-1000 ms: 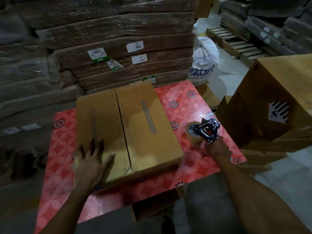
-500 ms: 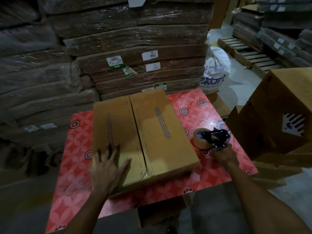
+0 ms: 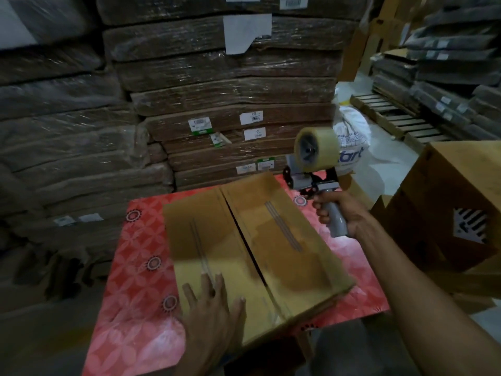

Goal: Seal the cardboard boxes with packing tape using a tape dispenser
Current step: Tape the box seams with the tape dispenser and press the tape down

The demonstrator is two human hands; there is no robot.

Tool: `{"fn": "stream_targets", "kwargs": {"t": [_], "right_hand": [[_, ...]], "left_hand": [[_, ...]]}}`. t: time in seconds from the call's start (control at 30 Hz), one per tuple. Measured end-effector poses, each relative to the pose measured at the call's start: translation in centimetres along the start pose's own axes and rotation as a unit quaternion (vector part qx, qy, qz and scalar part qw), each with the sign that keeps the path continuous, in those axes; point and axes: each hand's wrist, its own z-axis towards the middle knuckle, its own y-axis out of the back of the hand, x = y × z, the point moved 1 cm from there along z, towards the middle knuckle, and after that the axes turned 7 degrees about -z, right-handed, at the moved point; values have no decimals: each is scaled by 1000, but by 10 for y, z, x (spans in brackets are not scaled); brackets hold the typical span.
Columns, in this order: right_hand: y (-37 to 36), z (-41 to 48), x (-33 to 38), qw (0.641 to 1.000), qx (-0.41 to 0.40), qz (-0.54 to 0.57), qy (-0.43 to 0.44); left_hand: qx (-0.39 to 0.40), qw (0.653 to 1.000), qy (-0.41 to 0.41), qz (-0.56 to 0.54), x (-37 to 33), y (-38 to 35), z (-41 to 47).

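**Item: cardboard box [image 3: 252,256], unsealed.** It lies across the middle of the worktop [image 3: 141,267], with its near right corner close to the worktop's near edge. The centre seam [image 3: 244,237] shows as a dark gap between the two top flaps, and no tape can be seen on it.

**Left hand [image 3: 214,308].** The palm is flat on the left flap at the box's near end, fingers straight and slightly spread.

**Right hand [image 3: 344,215].** The fingers are curled round the grey handle of the tape dispenser [image 3: 317,169]. It is held in the air above the worktop's far right corner, clear of the box. The clear tape roll [image 3: 317,147] sits uppermost (its loose end cannot be made out).

**Risks, as judged:**
- Only the left flap is pinned, so the right flap could lift and the seam widen under the roller.
- The cover looks glossy, so a hard pull towards the near edge could slide the box.
- Clear tape in dim light could start off the seam unnoticed.

**Surface.** A red patterned cover with dark rosettes.

**Room.**
- Film-wrapped bundles of flat cardboard [image 3: 230,85] are stacked beyond the far edge and to the left.
- A white printed sack [image 3: 352,142] and wooden pallets [image 3: 393,115] stand on the floor past the far right corner.
- A second carton [image 3: 461,202] stands just off the right edge.
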Motion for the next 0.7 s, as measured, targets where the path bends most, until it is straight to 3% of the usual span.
{"fn": "stream_targets", "kwargs": {"t": [0.07,0.13,0.17,0.23,0.27,0.37,0.4,0.43,0.6,0.7], "right_hand": [[-23,-5,2,998,58,23,0],[-46,-9,-3,995,98,29,-10],[-58,-10,-8,993,115,33,-15],[-78,-9,-17,990,134,41,-20],[-87,-8,-22,989,140,38,-20],[-111,-5,-33,988,154,16,-6],[-119,-4,-34,988,156,8,2],[-126,-3,-35,988,156,-1,13],[-149,7,-37,989,137,-27,58],[-155,16,-43,990,126,-36,53]], "left_hand": [[15,999,33,0,-5,14,-5],[-40,999,7,-17,-3,35,4],[-54,997,-25,-57,-3,50,10],[-40,959,-73,-270,1,77,40],[1,910,-67,-409,3,93,56],[119,668,32,-734,4,129,104],[152,614,53,-773,5,136,119],[185,586,59,-787,8,141,131],[309,530,-21,-789,17,157,168],[329,535,-28,-778,24,159,185]]}}
